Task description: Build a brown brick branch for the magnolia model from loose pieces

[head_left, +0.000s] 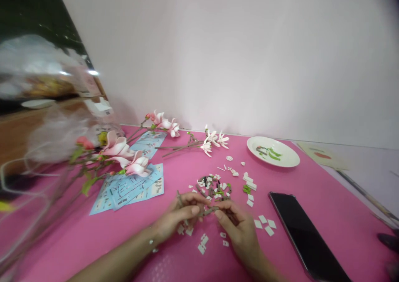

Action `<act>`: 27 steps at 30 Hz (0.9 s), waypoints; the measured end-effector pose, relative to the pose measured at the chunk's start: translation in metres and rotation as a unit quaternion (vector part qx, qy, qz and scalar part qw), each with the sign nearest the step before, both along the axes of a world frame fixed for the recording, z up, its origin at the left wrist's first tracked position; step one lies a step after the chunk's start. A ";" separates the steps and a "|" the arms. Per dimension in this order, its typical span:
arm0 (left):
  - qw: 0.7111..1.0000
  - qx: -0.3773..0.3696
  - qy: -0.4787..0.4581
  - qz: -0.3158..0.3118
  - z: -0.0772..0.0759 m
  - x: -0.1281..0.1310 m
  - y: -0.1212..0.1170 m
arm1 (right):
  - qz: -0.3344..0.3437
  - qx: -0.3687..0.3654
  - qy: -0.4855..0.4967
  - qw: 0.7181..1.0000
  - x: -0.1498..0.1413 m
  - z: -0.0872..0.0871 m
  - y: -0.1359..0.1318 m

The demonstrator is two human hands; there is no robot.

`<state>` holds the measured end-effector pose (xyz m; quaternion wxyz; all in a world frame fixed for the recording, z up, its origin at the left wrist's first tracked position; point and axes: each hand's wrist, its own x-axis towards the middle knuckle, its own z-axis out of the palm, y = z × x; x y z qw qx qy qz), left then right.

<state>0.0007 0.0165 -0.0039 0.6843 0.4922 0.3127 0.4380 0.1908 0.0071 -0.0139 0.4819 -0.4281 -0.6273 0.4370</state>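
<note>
Between thumb and fingers, my left hand [184, 212] grips a grey-brown building-brick stem [209, 211]; another part of it sticks up behind the fingers. The fingertips of my right hand [239, 224] pinch the stem's right end. Just beyond both hands lies a loose pile of small brown, white and black pieces [213, 185]. White pieces [203, 244] are scattered below and between the hands, with white square tiles [266, 224] to the right. Green pieces [247, 189] sit beside more white ones. Fingers hide the exact joint on the stem.
Pink brick magnolia branches [124, 153] lie at left over blue instruction sheets [134, 188]. A white-flowered branch [208, 140] lies at the back. A white plate [289, 159] holds green and brown pieces. A black phone [307, 236] lies at right. Plastic bags [59, 130] stand far left.
</note>
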 end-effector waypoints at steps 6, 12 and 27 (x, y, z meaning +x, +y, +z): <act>0.995 -0.024 -0.095 -0.021 -0.006 0.001 0.004 | -0.013 0.003 0.016 1.000 0.002 -0.002 -0.001; 0.997 -0.010 -0.072 -0.015 -0.005 0.002 0.003 | -0.017 0.064 -0.009 0.998 -0.001 0.003 -0.003; 0.999 -0.004 0.041 0.019 -0.014 0.003 0.000 | 0.000 0.157 -0.034 0.987 -0.001 -0.006 -0.007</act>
